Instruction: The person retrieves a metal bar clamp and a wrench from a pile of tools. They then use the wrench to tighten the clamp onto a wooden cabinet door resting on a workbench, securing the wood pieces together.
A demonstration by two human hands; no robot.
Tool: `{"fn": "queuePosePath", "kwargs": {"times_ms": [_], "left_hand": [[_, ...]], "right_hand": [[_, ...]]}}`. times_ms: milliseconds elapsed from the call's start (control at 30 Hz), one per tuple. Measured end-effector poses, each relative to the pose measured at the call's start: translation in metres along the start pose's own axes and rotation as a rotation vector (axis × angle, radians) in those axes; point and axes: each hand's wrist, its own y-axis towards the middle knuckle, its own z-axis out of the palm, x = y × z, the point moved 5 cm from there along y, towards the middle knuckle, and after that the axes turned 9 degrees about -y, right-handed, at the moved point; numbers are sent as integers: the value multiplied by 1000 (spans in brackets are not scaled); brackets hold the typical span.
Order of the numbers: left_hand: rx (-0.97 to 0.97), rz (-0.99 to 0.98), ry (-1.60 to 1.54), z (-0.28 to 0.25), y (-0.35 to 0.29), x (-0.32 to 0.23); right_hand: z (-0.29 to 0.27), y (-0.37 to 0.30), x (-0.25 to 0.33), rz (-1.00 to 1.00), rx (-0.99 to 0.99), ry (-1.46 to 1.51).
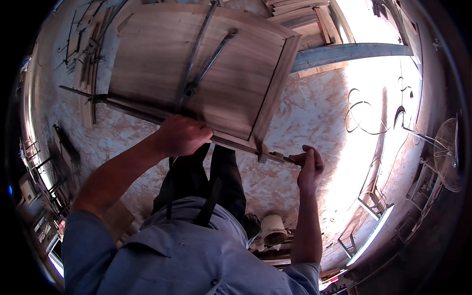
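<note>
A framed wooden panel (236,73) lies before me, like a cabinet door. Along its near edge runs a dark bar clamp (135,113), its jaws at the left and right ends. My left hand (183,135) is closed in a fist over this edge and the bar; its palm side is hidden. At the right end, my right hand (309,168) pinches the clamp's screw handle (281,157) just beyond the panel's corner. A second metal bar (199,44) crosses the panel from the far edge toward my left hand. Beside that bar rests a wrench (212,61).
A blue-grey beam (351,55) sticks out right of the panel, near stacked boards (307,17). More wooden strips (87,73) lie at left. A cable (366,118) loops on the floor, with a fan (446,155) far right. A pale bucket (273,228) stands near my legs.
</note>
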Motion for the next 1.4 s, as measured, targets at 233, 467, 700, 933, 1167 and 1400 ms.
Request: {"fn": "queuePosePath", "kwargs": {"times_ms": [233, 467, 700, 933, 1167, 1400], "left_hand": [[-14, -22, -25, 4, 7, 5], [-8, -35, -35, 3, 6, 5], [-28, -32, -63, 4, 6, 7], [-24, -48, -85, 2, 5, 6], [-25, -47, -78, 4, 3, 8], [-55, -19, -86, 4, 3, 7]], "right_hand": [[-3, 23, 2, 259, 55, -62], [9, 32, 14, 570, 211, -92], [5, 40, 0, 714, 273, -78], [10, 45, 1, 843, 298, -189], [10, 46, -12, 921, 362, -128], [11, 43, -12, 957, 336, -162]]}}
